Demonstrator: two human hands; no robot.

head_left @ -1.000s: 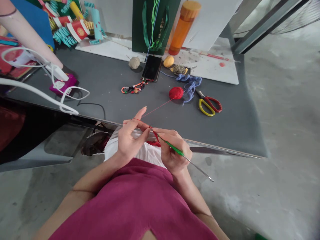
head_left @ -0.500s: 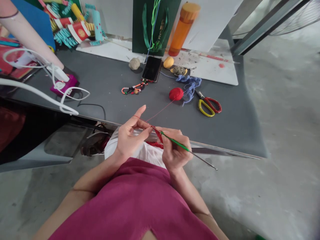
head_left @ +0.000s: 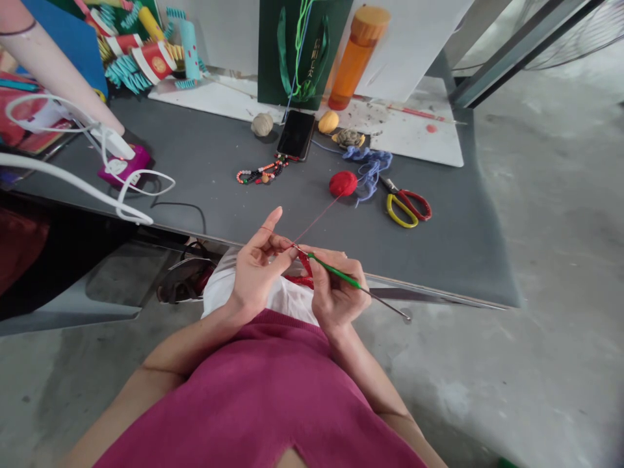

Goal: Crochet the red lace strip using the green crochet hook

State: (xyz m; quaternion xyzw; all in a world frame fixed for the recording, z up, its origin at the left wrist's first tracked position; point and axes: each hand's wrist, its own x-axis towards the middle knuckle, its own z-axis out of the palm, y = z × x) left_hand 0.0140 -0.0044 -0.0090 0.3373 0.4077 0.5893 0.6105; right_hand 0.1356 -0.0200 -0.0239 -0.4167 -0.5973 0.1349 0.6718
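My right hand (head_left: 336, 289) is closed round a green-handled crochet hook (head_left: 341, 277), whose metal tail points down to the right. My left hand (head_left: 256, 266) pinches a small red crochet piece (head_left: 305, 273) at the hook's tip, index finger raised with the red thread over it. That thread (head_left: 316, 221) runs up to a red yarn ball (head_left: 343, 183) on the grey table (head_left: 463, 240). Both hands hover just off the table's near edge, above my lap.
Red-and-yellow scissors (head_left: 407, 205), blue yarn (head_left: 370, 162), a phone (head_left: 296, 133) with a bead strap (head_left: 260, 172), an orange bottle (head_left: 358, 55) and a green bag (head_left: 297, 49) lie beyond. Another person's arm (head_left: 53, 65) and white cables (head_left: 97, 175) occupy the left. Concrete floor lies to the right.
The hook's metal tail has swung upward and to the left as my right hand turned. My left hand stayed at the red piece with its index finger raised.
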